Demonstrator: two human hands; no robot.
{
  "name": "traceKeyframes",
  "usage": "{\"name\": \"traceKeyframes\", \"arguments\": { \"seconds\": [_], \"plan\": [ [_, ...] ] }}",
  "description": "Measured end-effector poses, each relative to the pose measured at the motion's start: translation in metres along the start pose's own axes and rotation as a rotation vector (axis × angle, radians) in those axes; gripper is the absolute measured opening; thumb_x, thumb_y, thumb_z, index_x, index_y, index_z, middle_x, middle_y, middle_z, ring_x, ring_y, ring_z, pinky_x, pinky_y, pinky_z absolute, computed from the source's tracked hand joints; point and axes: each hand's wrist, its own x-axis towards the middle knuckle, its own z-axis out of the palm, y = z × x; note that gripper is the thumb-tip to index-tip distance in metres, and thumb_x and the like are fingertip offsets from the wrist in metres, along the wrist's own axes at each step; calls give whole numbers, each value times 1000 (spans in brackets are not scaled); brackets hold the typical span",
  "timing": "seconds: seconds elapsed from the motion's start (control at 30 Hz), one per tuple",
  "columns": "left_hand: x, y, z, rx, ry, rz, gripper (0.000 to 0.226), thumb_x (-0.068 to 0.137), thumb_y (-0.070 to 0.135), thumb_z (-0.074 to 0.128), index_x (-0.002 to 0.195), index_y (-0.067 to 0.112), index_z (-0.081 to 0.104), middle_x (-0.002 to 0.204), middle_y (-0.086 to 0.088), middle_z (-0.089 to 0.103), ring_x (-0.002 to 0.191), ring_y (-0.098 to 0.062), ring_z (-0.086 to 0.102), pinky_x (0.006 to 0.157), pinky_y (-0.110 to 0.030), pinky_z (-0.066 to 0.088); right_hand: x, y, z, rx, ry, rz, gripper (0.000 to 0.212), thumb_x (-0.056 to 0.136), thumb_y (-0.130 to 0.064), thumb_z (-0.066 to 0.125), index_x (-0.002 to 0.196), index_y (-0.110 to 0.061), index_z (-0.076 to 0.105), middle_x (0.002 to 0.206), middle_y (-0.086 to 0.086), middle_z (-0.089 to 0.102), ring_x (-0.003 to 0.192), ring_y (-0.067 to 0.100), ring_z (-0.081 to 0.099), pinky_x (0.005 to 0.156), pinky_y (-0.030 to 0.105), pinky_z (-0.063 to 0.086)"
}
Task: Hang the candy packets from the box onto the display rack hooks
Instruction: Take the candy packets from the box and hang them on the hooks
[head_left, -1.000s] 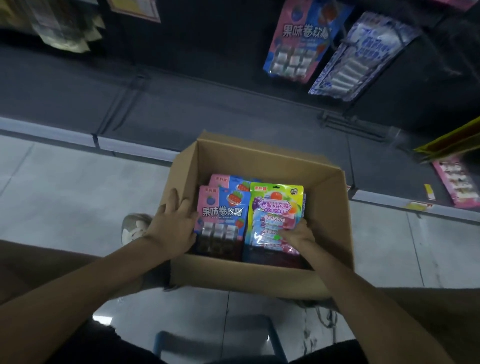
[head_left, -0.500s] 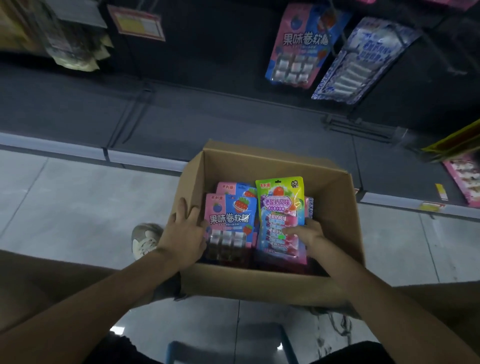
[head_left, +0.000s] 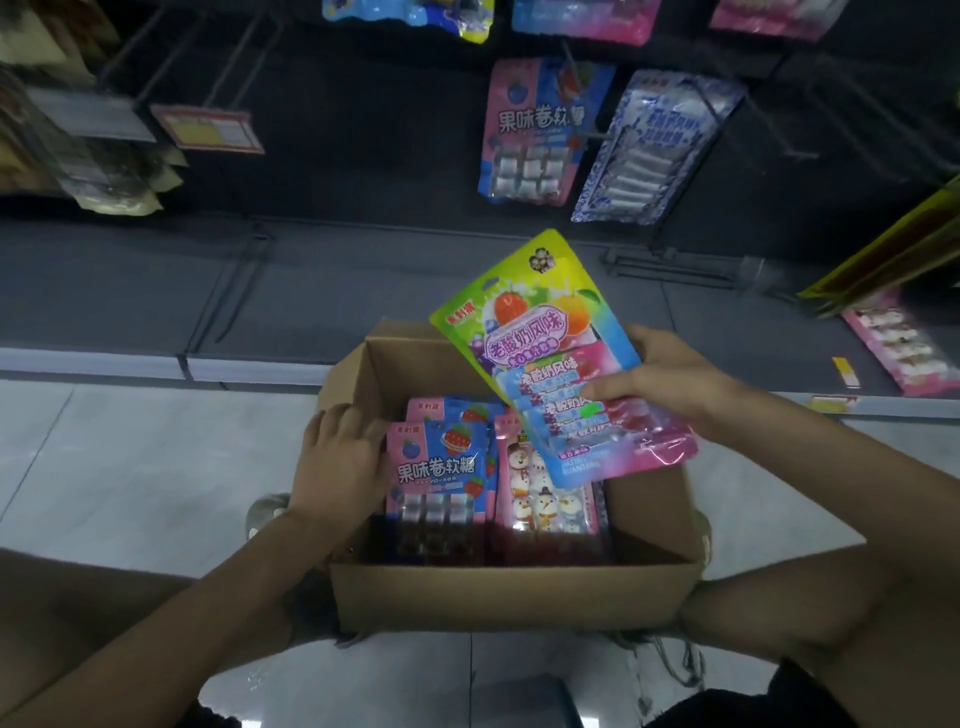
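**A:** What differs from half a second ago?

**B:** The green-topped packet (head_left: 545, 353) has left the box (head_left: 514, 592). It stood in the right-hand row then. Now the right hand (head_left: 670, 382) holds it tilted above the box's far right corner, thumb on the front and fingers behind, clamped on its lower half.

**A:** And the other hand?

**B:** It has not moved. The left hand (head_left: 340, 462) lies on the box's left edge with its fingers stretched out, gripping nothing. It is just beside the pink-and-blue packet (head_left: 436, 467) at the front of the left row.

**A:** What does that mean for the job?

**B:** I judge the pick done and the carry to a hook next. Lifting it out has uncovered a snowman packet (head_left: 545, 499) in the right row, so several are left to hang.

**A:** Which hook?

**B:** I cannot tell. On the rack (head_left: 363, 156) beyond the box, a pink hanging packet (head_left: 535, 130) and a blue-and-white packet (head_left: 654, 150) hang side by side. Bare hooks stick out to the left, near a red price label (head_left: 208, 130).

**A:** What of the surroundings?

**B:** The box seems to stand on pale, glossy floor tiles (head_left: 130, 457), close to the rack's dark base. A shoe (head_left: 265, 514) shows by its near left corner. The aisle is dim.
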Motion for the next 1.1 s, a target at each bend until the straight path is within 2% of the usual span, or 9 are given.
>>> {"name": "traceKeyframes", "arguments": {
  "seconds": [0.1,0.2,0.27,0.43,0.63,0.73,0.83,0.97,1.1],
  "plan": [
    [12,14,-12,-217,1,-12,30,100,37,58,124,23,68,117,-6,68,112,-31,63,99,-48,51,-18,-11,-13,66,-57,-14,38,83,-4,86,115,-16,71,101,3,82,84,23,81,66,30,64],
    [16,44,-42,-814,-114,-131,22,104,38,62,123,28,67,119,4,72,106,-17,72,91,-45,61,-23,-3,-22,147,-121,22,37,84,-6,83,119,-11,71,108,8,81,94,30,80,74,36,66],
    [18,68,-65,-1262,-163,-277,21,106,34,61,116,20,73,111,0,78,104,-22,76,94,-47,61,-23,0,-24,214,-143,45,40,83,-6,82,121,-9,70,109,9,81,95,31,80,74,36,65],
    [41,107,-97,-1718,-282,-272,39,108,43,48,122,20,76,126,-8,75,121,-35,69,100,-48,56,-19,-2,-16,355,-183,3,37,86,-4,79,122,-7,69,113,11,80,99,30,79,72,29,64],
    [55,131,-107,-1826,-284,-321,42,95,23,72,131,3,64,124,-19,74,111,-42,73,95,-58,59,-14,-7,-13,417,-186,-73,38,89,-6,78,126,-9,70,119,12,78,110,32,76,98,46,58],
    [63,138,-115,-1811,-266,-333,38,95,19,74,129,2,66,121,-20,75,108,-42,74,94,-61,59,-17,-15,-20,374,-89,-148,46,85,-18,85,128,-12,68,116,7,80,105,28,78,94,44,61],
    [69,144,-123,-1768,-214,-269,32,97,16,72,125,2,68,117,-19,76,104,-41,75,88,-59,62,-21,-25,-25,419,37,-233,45,84,-22,86,125,-14,69,109,2,81,98,24,79,82,32,65],
    [73,153,-137,-1709,-123,-197,26,96,14,72,118,0,71,110,-20,78,98,-42,77,83,-56,63,-26,-42,-36,466,72,-305,41,80,-31,86,118,-18,74,111,2,81,104,25,78,102,47,58],
    [78,161,-158,-1647,-32,-96,23,92,13,76,112,2,76,109,-17,79,99,-37,77,86,-51,63,-26,-58,-52,521,52,-341,42,79,-20,86,118,-10,73,113,12,80,104,35,77,104,57,56]
  ]
}}
